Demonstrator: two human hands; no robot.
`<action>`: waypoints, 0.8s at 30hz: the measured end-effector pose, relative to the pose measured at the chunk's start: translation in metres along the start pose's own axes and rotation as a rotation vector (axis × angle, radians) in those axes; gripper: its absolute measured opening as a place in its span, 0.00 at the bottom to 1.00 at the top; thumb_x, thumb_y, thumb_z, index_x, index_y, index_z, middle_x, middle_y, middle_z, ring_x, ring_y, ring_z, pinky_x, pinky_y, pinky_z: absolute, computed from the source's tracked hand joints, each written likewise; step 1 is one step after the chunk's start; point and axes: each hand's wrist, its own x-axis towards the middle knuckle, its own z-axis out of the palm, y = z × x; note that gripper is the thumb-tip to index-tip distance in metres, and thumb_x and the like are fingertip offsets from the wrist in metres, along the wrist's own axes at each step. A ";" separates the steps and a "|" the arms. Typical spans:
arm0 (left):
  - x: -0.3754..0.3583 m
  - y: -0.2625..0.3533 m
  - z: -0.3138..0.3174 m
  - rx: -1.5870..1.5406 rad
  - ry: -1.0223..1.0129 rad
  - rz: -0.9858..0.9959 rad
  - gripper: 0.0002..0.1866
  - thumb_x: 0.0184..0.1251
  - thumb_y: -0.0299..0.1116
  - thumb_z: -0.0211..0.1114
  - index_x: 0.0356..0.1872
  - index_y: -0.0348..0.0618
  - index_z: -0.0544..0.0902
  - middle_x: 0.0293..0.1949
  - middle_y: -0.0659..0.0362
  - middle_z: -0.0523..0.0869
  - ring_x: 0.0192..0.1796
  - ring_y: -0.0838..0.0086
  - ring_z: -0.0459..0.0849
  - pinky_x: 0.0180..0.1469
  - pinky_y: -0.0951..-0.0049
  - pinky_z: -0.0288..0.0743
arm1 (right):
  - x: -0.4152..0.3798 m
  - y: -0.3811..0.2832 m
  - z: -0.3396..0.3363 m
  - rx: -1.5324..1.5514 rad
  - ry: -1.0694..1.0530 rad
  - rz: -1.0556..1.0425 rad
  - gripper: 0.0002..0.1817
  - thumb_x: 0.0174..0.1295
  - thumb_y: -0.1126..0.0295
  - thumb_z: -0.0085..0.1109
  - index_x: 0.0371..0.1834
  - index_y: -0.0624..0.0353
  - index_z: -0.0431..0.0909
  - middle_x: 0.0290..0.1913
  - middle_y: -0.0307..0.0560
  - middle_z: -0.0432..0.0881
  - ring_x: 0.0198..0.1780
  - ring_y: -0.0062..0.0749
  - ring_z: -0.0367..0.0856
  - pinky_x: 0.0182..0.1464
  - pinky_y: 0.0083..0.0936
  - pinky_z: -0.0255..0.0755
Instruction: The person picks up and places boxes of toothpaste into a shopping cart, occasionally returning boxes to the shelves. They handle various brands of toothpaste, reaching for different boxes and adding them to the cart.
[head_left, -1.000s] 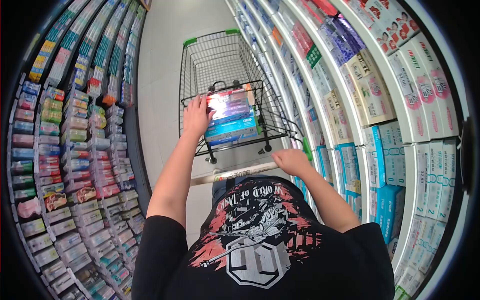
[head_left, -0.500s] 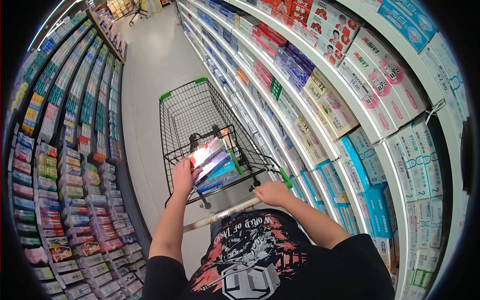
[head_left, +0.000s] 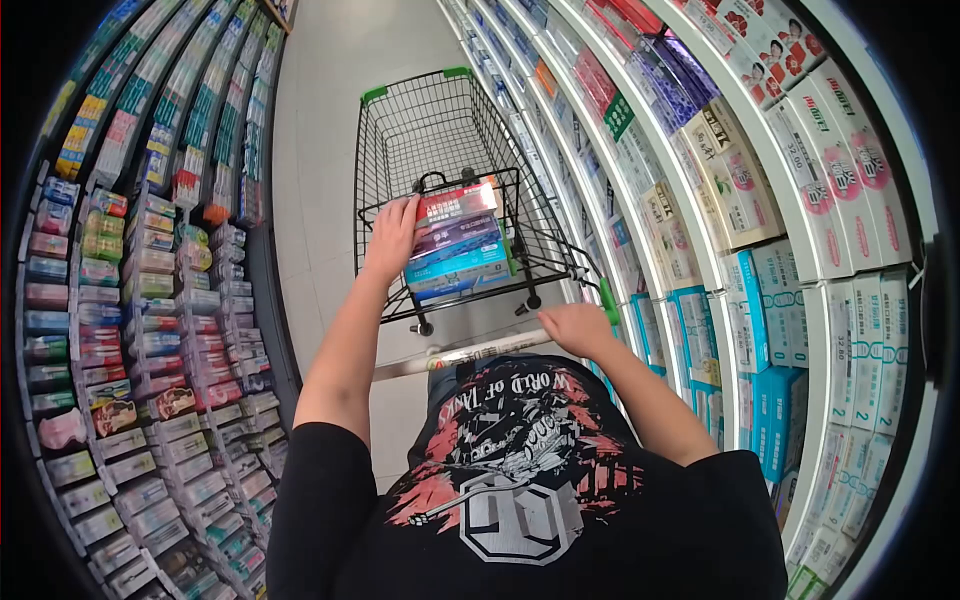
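Note:
My left hand [head_left: 397, 238] is closed at the left end of a red-and-white toothpaste box [head_left: 462, 204]; its thumb is hidden. That box lies on top of a purple box [head_left: 452, 234] and a bright blue box [head_left: 458, 258], all in the near, handle-end section of the wire shopping cart [head_left: 430, 135]. My right hand [head_left: 577, 329] is wrapped around the right part of the cart's pale handle bar [head_left: 480, 352], beside the green end piece [head_left: 608, 300].
Lit shelves [head_left: 665, 270] packed with toothpaste boxes curve close along the cart's right side. On the left stands a rack [head_left: 160, 300] of small hanging packs, probably toothbrushes. Grey tiled floor [head_left: 320, 150] runs ahead between them.
The red box, tilted and shining with glare before, now lies flatter on the stack, my left hand still at its left end. The cart and shelves have shifted in view as my head turned.

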 end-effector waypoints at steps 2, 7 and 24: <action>0.002 -0.004 -0.004 -0.001 0.050 0.066 0.36 0.70 0.40 0.71 0.76 0.39 0.69 0.66 0.50 0.76 0.70 0.54 0.74 0.73 0.54 0.68 | -0.002 -0.003 -0.004 -0.008 -0.021 0.018 0.25 0.80 0.49 0.44 0.37 0.50 0.88 0.37 0.51 0.91 0.41 0.55 0.89 0.43 0.54 0.81; -0.002 0.004 -0.031 -0.061 0.104 0.084 0.38 0.66 0.37 0.74 0.76 0.41 0.70 0.65 0.50 0.77 0.69 0.52 0.75 0.72 0.54 0.69 | -0.001 -0.004 -0.010 -0.005 -0.054 0.028 0.21 0.78 0.49 0.49 0.47 0.50 0.88 0.42 0.49 0.91 0.44 0.51 0.90 0.47 0.49 0.83; -0.085 0.127 -0.086 -0.208 0.125 -0.009 0.45 0.59 0.44 0.80 0.76 0.38 0.72 0.73 0.45 0.74 0.76 0.42 0.71 0.77 0.46 0.65 | 0.021 -0.022 -0.097 0.772 -0.209 -0.095 0.34 0.61 0.54 0.78 0.67 0.57 0.78 0.51 0.49 0.91 0.51 0.31 0.88 0.56 0.30 0.80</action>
